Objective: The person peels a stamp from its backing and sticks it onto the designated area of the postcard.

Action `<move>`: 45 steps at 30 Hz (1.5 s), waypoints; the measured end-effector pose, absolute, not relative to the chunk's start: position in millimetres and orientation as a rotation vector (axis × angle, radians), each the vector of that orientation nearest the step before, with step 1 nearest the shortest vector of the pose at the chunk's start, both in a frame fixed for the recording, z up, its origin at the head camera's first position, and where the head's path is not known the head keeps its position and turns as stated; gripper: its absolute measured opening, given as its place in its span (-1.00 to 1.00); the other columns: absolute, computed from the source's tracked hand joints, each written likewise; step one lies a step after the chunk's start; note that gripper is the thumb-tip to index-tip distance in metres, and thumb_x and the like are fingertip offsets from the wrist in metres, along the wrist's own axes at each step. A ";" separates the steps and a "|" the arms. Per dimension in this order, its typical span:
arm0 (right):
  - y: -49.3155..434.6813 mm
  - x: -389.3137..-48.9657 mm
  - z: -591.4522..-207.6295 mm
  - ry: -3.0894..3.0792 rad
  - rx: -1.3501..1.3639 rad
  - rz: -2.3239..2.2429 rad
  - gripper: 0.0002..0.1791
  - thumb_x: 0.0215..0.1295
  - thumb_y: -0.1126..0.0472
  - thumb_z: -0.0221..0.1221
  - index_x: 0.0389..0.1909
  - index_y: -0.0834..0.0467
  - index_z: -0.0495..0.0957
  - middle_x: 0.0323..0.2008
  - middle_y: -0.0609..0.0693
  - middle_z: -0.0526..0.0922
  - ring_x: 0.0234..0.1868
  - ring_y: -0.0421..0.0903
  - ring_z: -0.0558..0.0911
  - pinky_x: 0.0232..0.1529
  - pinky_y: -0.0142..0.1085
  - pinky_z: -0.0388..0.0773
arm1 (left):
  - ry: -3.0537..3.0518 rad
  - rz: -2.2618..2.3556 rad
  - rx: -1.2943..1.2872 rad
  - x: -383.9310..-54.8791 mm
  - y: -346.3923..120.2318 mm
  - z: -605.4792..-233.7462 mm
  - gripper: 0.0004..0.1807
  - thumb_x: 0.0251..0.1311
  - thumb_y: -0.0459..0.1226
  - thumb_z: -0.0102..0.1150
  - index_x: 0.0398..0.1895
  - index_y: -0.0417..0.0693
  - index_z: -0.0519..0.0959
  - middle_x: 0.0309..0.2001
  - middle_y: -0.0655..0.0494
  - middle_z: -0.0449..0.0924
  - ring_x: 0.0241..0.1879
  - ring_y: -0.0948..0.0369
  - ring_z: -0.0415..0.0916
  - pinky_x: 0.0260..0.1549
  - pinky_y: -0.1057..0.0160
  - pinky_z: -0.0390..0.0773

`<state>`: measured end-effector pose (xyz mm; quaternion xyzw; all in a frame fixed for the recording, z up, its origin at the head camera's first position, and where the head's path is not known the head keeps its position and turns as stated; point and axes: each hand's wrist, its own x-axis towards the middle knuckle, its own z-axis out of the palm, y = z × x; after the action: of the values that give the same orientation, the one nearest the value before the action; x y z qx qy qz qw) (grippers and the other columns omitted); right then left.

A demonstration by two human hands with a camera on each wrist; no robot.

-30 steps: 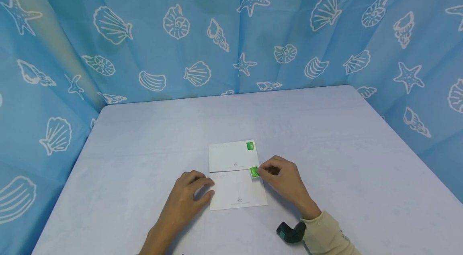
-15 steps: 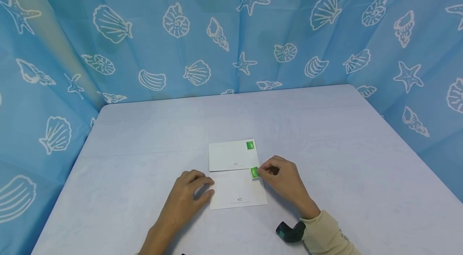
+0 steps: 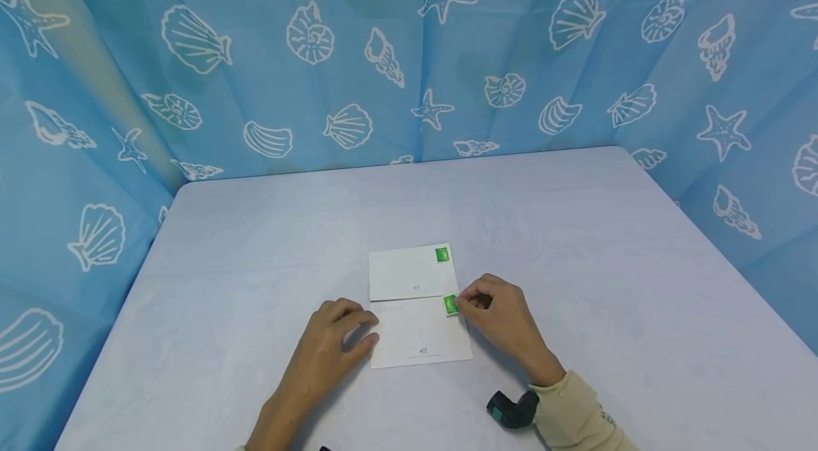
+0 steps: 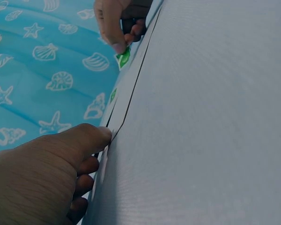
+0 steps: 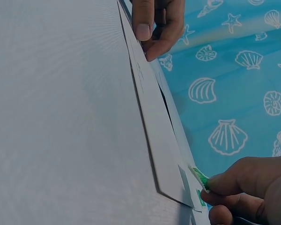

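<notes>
Between thumb and fingertip my right hand [image 3: 501,319] pinches a green postage stamp [image 3: 450,305] by its right side. In the right wrist view the stamp [image 5: 199,177] stands tilted over the corner of the nearer white card [image 3: 415,337], its shadow on the card. That card lies flat, with small grey print near its lower edge. Thumb and fingers of my left hand [image 3: 335,337] rest at the card's left edge, slightly bent. Directly behind lies a second white card [image 3: 402,275], a green stamp [image 3: 442,254] at its upper right corner.
A white cloth covers the table [image 3: 255,238]. Behind it hangs a blue curtain [image 3: 383,11] with white seashell prints. A black device [image 3: 513,410] sits at the right sleeve [image 3: 575,412].
The pinched stamp has shifted very slightly to the right over the card's corner. Both hands otherwise stay in place; the view has tilted a little.
</notes>
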<state>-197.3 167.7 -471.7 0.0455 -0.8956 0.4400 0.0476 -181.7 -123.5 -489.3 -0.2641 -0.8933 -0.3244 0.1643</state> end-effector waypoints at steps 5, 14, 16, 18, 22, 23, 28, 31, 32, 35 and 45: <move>167.4 -197.0 -471.8 -2.741 0.140 1.326 -0.92 0.17 0.33 0.38 -0.46 0.12 0.69 -0.48 -0.11 0.55 -0.46 -0.15 0.49 -0.45 -0.39 0.46 | -2.526 -0.925 -0.771 -182.3 -123.3 -488.4 -0.74 -0.04 -0.32 0.58 -0.26 0.05 0.73 -0.18 0.28 0.55 -0.20 0.28 0.40 -0.24 0.28 0.48; 167.5 -196.7 -472.3 -2.737 0.158 1.297 -0.91 0.17 0.35 0.37 -0.47 0.13 0.68 -0.49 -0.12 0.53 -0.47 -0.16 0.49 -0.46 -0.39 0.46 | -2.551 -0.905 -0.755 -182.4 -121.5 -487.5 -0.74 -0.04 -0.31 0.58 -0.26 0.06 0.73 -0.19 0.29 0.55 -0.21 0.28 0.41 -0.24 0.27 0.49; 167.5 -196.8 -472.6 -2.743 0.157 1.285 -0.91 0.17 0.35 0.37 -0.47 0.13 0.68 -0.49 -0.12 0.53 -0.47 -0.16 0.49 -0.46 -0.39 0.46 | -2.558 -0.905 -0.748 -182.2 -121.3 -486.8 -0.74 -0.04 -0.31 0.58 -0.26 0.07 0.73 -0.18 0.30 0.55 -0.20 0.28 0.41 -0.23 0.27 0.49; 167.5 -196.9 -472.7 -2.749 0.156 1.276 -0.91 0.17 0.35 0.36 -0.47 0.13 0.68 -0.49 -0.12 0.53 -0.47 -0.17 0.49 -0.46 -0.39 0.46 | -2.562 -0.909 -0.744 -182.1 -121.1 -486.1 -0.74 -0.04 -0.31 0.58 -0.26 0.07 0.73 -0.18 0.30 0.55 -0.19 0.28 0.42 -0.23 0.26 0.49; 167.2 -196.9 -471.7 -2.759 0.155 1.273 -0.92 0.17 0.35 0.36 -0.47 0.14 0.68 -0.48 -0.12 0.54 -0.47 -0.17 0.49 -0.46 -0.39 0.46 | -2.565 -0.907 -0.740 -182.0 -120.8 -485.6 -0.74 -0.04 -0.31 0.58 -0.26 0.07 0.73 -0.18 0.30 0.55 -0.19 0.27 0.43 -0.22 0.24 0.50; 167.2 -196.9 -471.3 -2.760 0.152 1.272 -0.92 0.16 0.35 0.36 -0.47 0.14 0.68 -0.48 -0.12 0.53 -0.47 -0.17 0.49 -0.46 -0.39 0.46 | -2.565 -0.907 -0.738 -182.1 -120.8 -485.7 -0.74 -0.04 -0.30 0.58 -0.26 0.08 0.73 -0.19 0.31 0.55 -0.19 0.28 0.43 -0.22 0.25 0.50; 166.4 -197.3 -470.1 -2.776 0.143 1.251 -0.92 0.15 0.34 0.38 -0.47 0.14 0.69 -0.48 -0.12 0.53 -0.46 -0.18 0.49 -0.45 -0.40 0.46 | -2.528 -0.916 -0.762 -183.0 -120.9 -487.3 -0.73 -0.06 -0.32 0.59 -0.27 0.06 0.73 -0.20 0.29 0.55 -0.21 0.27 0.43 -0.24 0.25 0.50; 166.0 -197.4 -470.4 -2.784 0.140 1.243 -0.91 0.14 0.34 0.38 -0.48 0.14 0.68 -0.48 -0.12 0.52 -0.46 -0.17 0.49 -0.45 -0.40 0.46 | -2.513 -0.920 -0.774 -183.1 -121.1 -488.0 -0.73 -0.07 -0.33 0.59 -0.28 0.05 0.73 -0.20 0.28 0.56 -0.21 0.26 0.43 -0.25 0.25 0.49; 166.0 -197.4 -470.5 -2.785 0.140 1.244 -0.91 0.14 0.34 0.38 -0.48 0.14 0.68 -0.48 -0.12 0.52 -0.46 -0.17 0.49 -0.45 -0.40 0.46 | -2.515 -0.920 -0.773 -183.0 -121.1 -487.9 -0.74 -0.07 -0.33 0.58 -0.27 0.05 0.73 -0.20 0.28 0.56 -0.21 0.26 0.43 -0.24 0.25 0.49; 166.2 -197.5 -470.7 -2.785 0.140 1.245 -0.90 0.13 0.34 0.39 -0.49 0.13 0.68 -0.48 -0.12 0.53 -0.45 -0.17 0.49 -0.45 -0.40 0.46 | -2.534 -0.920 -0.762 -182.7 -121.1 -487.5 -0.74 -0.05 -0.31 0.58 -0.27 0.06 0.73 -0.19 0.29 0.55 -0.21 0.27 0.42 -0.24 0.25 0.49; 164.3 -198.1 -468.9 -2.808 0.169 1.195 -0.84 0.07 0.37 0.44 -0.53 0.13 0.65 -0.49 -0.12 0.50 -0.47 -0.21 0.48 -0.47 -0.41 0.46 | -2.579 -0.918 -0.723 -181.2 -120.7 -486.5 -0.74 -0.04 -0.30 0.59 -0.27 0.08 0.73 -0.19 0.30 0.55 -0.18 0.27 0.43 -0.21 0.23 0.50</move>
<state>-198.1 164.3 -468.9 0.0552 -0.9180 0.3905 0.0426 -181.2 -120.7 -486.5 -0.2522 -0.9000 -0.3203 0.1544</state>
